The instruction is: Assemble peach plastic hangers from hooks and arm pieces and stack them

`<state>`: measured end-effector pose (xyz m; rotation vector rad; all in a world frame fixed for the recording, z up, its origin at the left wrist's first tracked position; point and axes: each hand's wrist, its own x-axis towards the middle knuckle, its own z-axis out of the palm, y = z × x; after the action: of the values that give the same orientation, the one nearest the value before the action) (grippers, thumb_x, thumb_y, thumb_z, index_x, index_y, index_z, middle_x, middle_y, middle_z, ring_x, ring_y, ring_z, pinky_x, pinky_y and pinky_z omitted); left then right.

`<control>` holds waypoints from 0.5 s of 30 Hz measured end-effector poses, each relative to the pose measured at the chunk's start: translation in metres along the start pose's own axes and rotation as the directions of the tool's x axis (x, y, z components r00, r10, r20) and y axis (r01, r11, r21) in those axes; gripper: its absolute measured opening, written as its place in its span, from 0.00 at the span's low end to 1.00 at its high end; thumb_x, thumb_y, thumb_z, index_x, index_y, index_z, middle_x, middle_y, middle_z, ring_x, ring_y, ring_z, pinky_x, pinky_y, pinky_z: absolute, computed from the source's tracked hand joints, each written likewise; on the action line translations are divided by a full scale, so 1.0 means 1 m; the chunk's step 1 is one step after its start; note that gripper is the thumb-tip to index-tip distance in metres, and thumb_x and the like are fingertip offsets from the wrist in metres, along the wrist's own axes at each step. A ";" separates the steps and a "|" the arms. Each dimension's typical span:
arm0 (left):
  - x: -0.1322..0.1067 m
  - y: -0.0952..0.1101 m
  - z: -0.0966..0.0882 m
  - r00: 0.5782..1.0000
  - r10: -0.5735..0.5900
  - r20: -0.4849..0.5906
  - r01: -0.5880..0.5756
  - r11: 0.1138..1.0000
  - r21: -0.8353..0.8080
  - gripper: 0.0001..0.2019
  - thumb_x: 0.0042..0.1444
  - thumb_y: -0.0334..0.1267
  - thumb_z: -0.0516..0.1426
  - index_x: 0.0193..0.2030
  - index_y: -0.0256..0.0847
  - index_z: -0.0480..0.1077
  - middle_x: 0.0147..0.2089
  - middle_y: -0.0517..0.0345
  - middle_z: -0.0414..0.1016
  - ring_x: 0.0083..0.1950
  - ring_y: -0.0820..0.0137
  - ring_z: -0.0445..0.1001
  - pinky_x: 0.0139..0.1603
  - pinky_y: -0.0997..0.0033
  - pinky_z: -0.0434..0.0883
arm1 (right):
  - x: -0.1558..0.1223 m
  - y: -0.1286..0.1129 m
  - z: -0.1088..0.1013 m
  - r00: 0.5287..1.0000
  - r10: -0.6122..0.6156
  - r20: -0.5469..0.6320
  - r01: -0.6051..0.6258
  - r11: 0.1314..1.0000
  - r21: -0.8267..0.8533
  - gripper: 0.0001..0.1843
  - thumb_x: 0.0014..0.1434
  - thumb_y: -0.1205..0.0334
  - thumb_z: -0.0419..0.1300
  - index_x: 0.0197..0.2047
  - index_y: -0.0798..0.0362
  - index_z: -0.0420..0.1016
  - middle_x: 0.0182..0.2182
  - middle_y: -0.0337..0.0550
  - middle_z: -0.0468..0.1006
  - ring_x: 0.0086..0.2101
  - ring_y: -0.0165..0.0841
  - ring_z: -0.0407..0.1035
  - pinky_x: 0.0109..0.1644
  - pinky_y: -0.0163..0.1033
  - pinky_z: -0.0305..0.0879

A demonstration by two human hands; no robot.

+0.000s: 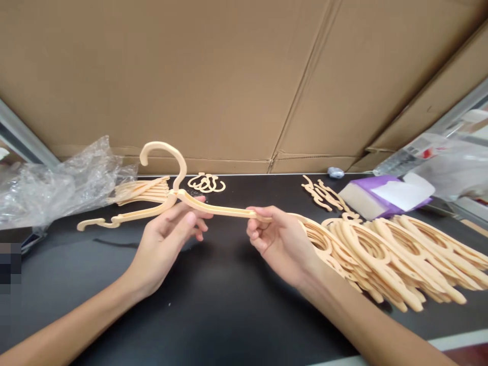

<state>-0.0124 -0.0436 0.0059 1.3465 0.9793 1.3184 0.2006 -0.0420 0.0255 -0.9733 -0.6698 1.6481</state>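
Observation:
I hold a pale orange plastic clothes hanger [224, 209] level above a black table [213, 295]. My left hand [168, 241] is closed on it just under its curved hook [168, 157]. My right hand [276, 239] is closed on the hanger's right arm, whose end is hidden behind the hand. The hanger's left arm sticks out free to the left.
A big heap of the same pale orange hanger parts [396, 254] lies at the right. A stack of hangers [143, 191] lies by crumpled clear plastic [57, 180] at the left. Small hook pieces [206, 183] and more loose pieces [324, 194], a purple-and-white packet [385, 195], cardboard wall [229, 76] behind.

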 end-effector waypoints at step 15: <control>-0.002 -0.008 0.004 0.986 -0.025 -0.164 0.028 1.000 0.014 0.13 0.56 0.46 0.68 0.37 0.37 0.83 0.35 0.53 0.81 0.34 0.70 0.76 0.41 0.68 0.78 | -0.002 0.033 -0.007 0.885 -0.447 0.132 0.391 0.559 -0.731 0.21 0.65 0.46 0.59 0.57 0.47 0.70 0.29 0.36 0.77 0.29 0.32 0.72 0.31 0.36 0.66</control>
<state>-0.0083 -0.0445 -0.0021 1.2479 1.1178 1.4207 0.1901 -0.0536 -0.0046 -1.2976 -1.4802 0.8697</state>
